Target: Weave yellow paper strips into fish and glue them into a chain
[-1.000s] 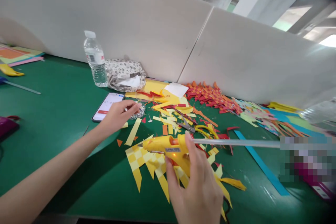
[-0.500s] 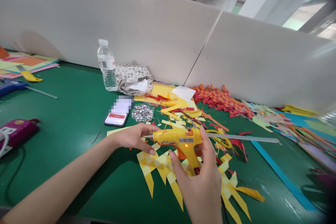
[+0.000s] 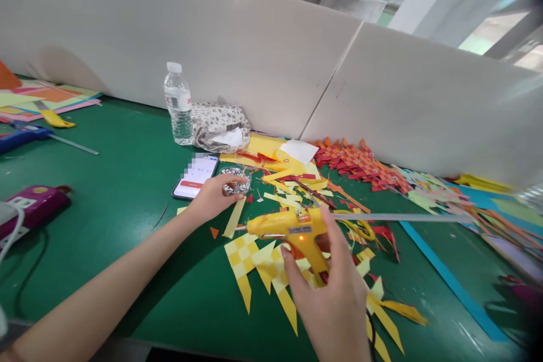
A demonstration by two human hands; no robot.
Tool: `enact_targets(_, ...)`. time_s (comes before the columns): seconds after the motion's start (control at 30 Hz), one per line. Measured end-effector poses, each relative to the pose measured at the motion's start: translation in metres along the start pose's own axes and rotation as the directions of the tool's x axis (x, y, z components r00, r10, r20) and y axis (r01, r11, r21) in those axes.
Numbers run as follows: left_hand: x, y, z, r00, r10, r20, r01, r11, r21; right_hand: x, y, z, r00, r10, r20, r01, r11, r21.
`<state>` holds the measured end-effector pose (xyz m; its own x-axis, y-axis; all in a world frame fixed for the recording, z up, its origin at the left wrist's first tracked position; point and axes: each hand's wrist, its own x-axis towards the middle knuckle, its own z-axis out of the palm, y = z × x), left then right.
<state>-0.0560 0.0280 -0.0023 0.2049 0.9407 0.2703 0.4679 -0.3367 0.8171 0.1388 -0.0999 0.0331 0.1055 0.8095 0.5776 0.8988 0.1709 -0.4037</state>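
1 yellow plastic glue gun [image 3: 292, 225] — gripped by the right hand [image 3: 335, 294], yellow checkered woven paper [image 3: 242, 255] beneath that hand. 1 clear round dish [image 3: 243, 185] — overlapped by the left hand [image 3: 213, 198], whose grasp cannot be told.

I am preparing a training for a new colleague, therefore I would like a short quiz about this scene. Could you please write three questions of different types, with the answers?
1. Multiple choice: what does the right hand hold?
A) metal scissors with yellow handles
B) a yellow plastic glue gun
C) a flat rectangular phone

2. True or false: the clear plastic bottle with a white cap stands upright.

3. Fill in the gap: the ____ hand is the nearer one to the clear, round plastic container of small black-and-white pieces.

Key:
1. B
2. True
3. left (the left hand has its fingers at the container)
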Motion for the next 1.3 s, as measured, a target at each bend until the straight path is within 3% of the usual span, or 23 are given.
enact_targets(0.13,-0.001,-0.003,0.001,0.998,0.061,0.016,-0.062,0.998,0.028,-0.007,0.004,0.009,0.975,-0.171,0.140,0.177,0.984,-0.034)
enact_targets(0.27,-0.001,0.000,0.001,1.000,0.001,0.023,-0.001,1.000,-0.014,-0.012,0.005,0.017,0.965,-0.220,0.141,0.230,0.971,-0.063)
enact_targets(0.53,-0.004,0.012,0.000,0.994,-0.094,0.053,0.102,0.978,-0.181,-0.012,0.004,0.020,0.962,-0.230,0.148,0.239,0.970,-0.047)
enact_targets(0.87,-0.004,0.009,-0.002,0.993,-0.114,0.042,0.119,0.982,-0.145,-0.012,0.003,0.018,0.959,-0.229,0.167,0.240,0.970,-0.048)
enact_targets(1.03,-0.004,0.004,-0.001,0.983,-0.174,0.064,0.183,0.962,-0.201,-0.012,0.003,0.020,0.961,-0.227,0.156,0.236,0.971,-0.036)
enact_targets(1.3,-0.003,0.002,0.001,0.988,-0.149,0.040,0.154,0.969,-0.194,-0.012,0.002,0.019,0.961,-0.243,0.131,0.250,0.967,-0.041)
